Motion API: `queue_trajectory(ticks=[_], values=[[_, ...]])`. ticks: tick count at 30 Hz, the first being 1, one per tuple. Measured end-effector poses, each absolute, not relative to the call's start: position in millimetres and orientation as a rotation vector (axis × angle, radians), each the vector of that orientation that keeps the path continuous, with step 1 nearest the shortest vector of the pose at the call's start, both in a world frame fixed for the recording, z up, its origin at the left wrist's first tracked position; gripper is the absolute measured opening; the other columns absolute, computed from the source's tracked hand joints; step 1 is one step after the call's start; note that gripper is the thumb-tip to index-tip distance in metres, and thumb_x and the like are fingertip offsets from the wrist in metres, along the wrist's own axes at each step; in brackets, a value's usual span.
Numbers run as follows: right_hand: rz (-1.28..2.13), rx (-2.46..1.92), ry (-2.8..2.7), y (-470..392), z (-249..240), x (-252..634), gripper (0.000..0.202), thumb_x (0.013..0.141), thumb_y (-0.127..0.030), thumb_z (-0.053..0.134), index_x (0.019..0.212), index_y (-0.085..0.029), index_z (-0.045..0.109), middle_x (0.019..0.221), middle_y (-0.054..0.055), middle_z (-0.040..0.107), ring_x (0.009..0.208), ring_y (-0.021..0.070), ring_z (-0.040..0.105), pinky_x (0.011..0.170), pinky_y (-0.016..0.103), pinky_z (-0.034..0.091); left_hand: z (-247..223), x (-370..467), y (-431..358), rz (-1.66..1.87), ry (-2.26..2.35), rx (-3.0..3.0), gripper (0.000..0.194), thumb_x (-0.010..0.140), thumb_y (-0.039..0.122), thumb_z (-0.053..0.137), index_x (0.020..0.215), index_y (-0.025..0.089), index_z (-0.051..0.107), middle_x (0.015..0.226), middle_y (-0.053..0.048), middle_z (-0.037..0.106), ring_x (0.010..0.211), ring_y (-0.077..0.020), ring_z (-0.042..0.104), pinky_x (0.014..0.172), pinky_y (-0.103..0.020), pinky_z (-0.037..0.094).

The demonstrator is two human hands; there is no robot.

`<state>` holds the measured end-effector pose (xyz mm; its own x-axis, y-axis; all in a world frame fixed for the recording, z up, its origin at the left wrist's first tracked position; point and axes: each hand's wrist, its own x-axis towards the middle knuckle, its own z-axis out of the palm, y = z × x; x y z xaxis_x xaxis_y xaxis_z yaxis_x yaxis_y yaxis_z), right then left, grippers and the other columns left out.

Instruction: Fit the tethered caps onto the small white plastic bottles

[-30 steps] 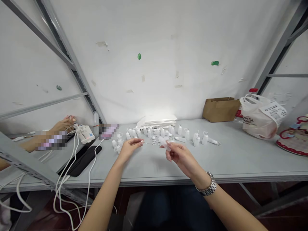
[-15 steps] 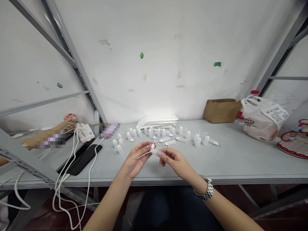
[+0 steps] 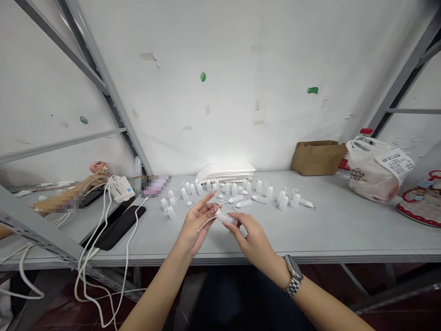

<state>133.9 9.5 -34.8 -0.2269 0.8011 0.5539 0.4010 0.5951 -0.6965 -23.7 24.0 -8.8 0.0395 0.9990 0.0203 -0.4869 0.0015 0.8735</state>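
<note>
A small translucent bottle (image 3: pixel 228 219) lies on its side in the air above the grey table's front part. My right hand (image 3: pixel 251 232) grips its body between thumb and fingers. At the bottle's white top, the thumb and fingers of my left hand (image 3: pixel 198 225) pinch the cap (image 3: pixel 218 212); a thin pale strap curves from it to the left. Beyond my hands, several similar bottles (image 3: pixel 269 192) stand on the table, and a few lie on their sides (image 3: pixel 244 203).
White sheets (image 3: pixel 225 174) are stacked against the wall. An open cardboard box (image 3: pixel 319 158) and a plastic bag (image 3: pixel 370 177) stand at the right. Cables, a black power bank (image 3: pixel 120 228) and a person's forearm (image 3: pixel 74 191) are at the left.
My right hand has turned slightly, so its watch face now shows. One left finger has lifted upward, and the strap now bends in a curve.
</note>
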Motion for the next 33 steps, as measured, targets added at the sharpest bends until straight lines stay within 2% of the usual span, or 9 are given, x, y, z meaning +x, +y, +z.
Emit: queue_trajectory(ticks=[2, 7, 11, 19, 23, 25, 27, 29, 33], values=[[0.346, -0.934, -1.878, 8, -37, 133, 0.022, 0.089, -0.028, 0.047, 0.107, -0.020, 0.056, 0.088, 0.008, 0.065, 0.077, 0.0207, 0.057, 0.076, 0.037, 0.043, -8, -24, 22, 1.357, 0.763, 0.857, 0.042, 0.065, 0.019, 0.073, 0.106, 0.022, 0.065, 0.076, 0.001, 0.065, 0.081, -0.0107, 0.060, 0.081, -0.023, 0.044], [0.165, -0.906, -1.906, 4, -39, 131, 0.022, 0.089, -0.022, 0.046, 0.109, -0.018, 0.054, 0.079, 0.006, 0.064, 0.067, 0.0179, 0.055, 0.072, 0.036, 0.040, -11, -23, 20, 1.366, 0.735, 0.825, 0.021, 0.065, 0.021, 0.072, 0.086, 0.018, 0.071, 0.088, -0.003, 0.068, 0.085, -0.0130, 0.060, 0.083, -0.025, 0.044], [0.101, -0.909, -1.908, 4, -37, 131, 0.021, 0.089, -0.021, 0.046, 0.109, -0.017, 0.053, 0.080, 0.006, 0.064, 0.065, 0.0171, 0.054, 0.072, 0.036, 0.037, -12, -21, 19, 1.406, 0.713, 0.811, 0.012, 0.064, 0.017, 0.073, 0.076, 0.019, 0.069, 0.082, 0.000, 0.067, 0.085, -0.0131, 0.061, 0.083, -0.026, 0.044], [0.098, -0.901, -1.906, 2, -38, 131, 0.022, 0.090, -0.021, 0.046, 0.108, -0.014, 0.054, 0.081, 0.008, 0.065, 0.065, 0.0164, 0.053, 0.080, 0.038, 0.035, -16, -18, 21, 1.400, 0.681, 0.738, 0.016, 0.056, 0.021, 0.079, 0.065, 0.018, 0.067, 0.073, 0.001, 0.067, 0.082, -0.0126, 0.061, 0.079, -0.024, 0.044], [0.459, -0.952, -1.773, 2, -33, 130, 0.022, 0.087, -0.029, 0.050, 0.101, -0.016, 0.060, 0.074, 0.005, 0.062, 0.066, 0.0168, 0.052, 0.076, 0.036, 0.037, -21, -16, 24, 1.430, 0.640, 0.706, 0.016, 0.056, 0.022, 0.079, 0.063, 0.018, 0.066, 0.074, 0.001, 0.068, 0.079, -0.0113, 0.061, 0.075, -0.022, 0.044], [0.908, -0.969, -1.638, 4, -27, 131, 0.027, 0.086, -0.039, 0.050, 0.091, -0.015, 0.062, 0.062, 0.002, 0.056, 0.059, 0.0149, 0.050, 0.066, 0.032, 0.038, -24, -15, 26, 1.442, 0.637, 0.678, 0.017, 0.055, 0.022, 0.080, 0.063, 0.017, 0.066, 0.075, 0.001, 0.069, 0.076, -0.0108, 0.062, 0.076, -0.023, 0.045], [1.400, -0.895, -1.485, 8, -21, 133, 0.039, 0.085, -0.048, 0.046, 0.081, -0.013, 0.063, 0.050, -0.003, 0.047, 0.048, 0.0109, 0.042, 0.055, 0.027, 0.034, -27, -13, 27, 1.462, 0.645, 0.666, 0.018, 0.054, 0.021, 0.081, 0.064, 0.017, 0.066, 0.076, 0.000, 0.070, 0.078, -0.0125, 0.064, 0.079, -0.025, 0.046], [1.714, -0.786, -1.349, 13, -18, 136, 0.048, 0.084, -0.054, 0.044, 0.077, -0.011, 0.064, 0.045, -0.005, 0.042, 0.043, 0.0079, 0.034, 0.051, 0.025, 0.030, -30, -11, 28, 1.493, 0.658, 0.689, 0.018, 0.053, 0.020, 0.081, 0.065, 0.017, 0.067, 0.076, -0.001, 0.071, 0.084, -0.0157, 0.065, 0.082, -0.027, 0.045], [1.742, -0.795, -1.183, 19, -25, 135, 0.048, 0.077, -0.059, 0.052, 0.070, -0.012, 0.060, 0.047, -0.004, 0.047, 0.043, 0.0071, 0.036, 0.051, 0.025, 0.029, -33, -7, 28, 1.574, 0.712, 0.771, 0.013, 0.058, 0.018, 0.078, 0.067, 0.017, 0.067, 0.075, -0.001, 0.072, 0.089, -0.0168, 0.065, 0.086, -0.028, 0.044]])
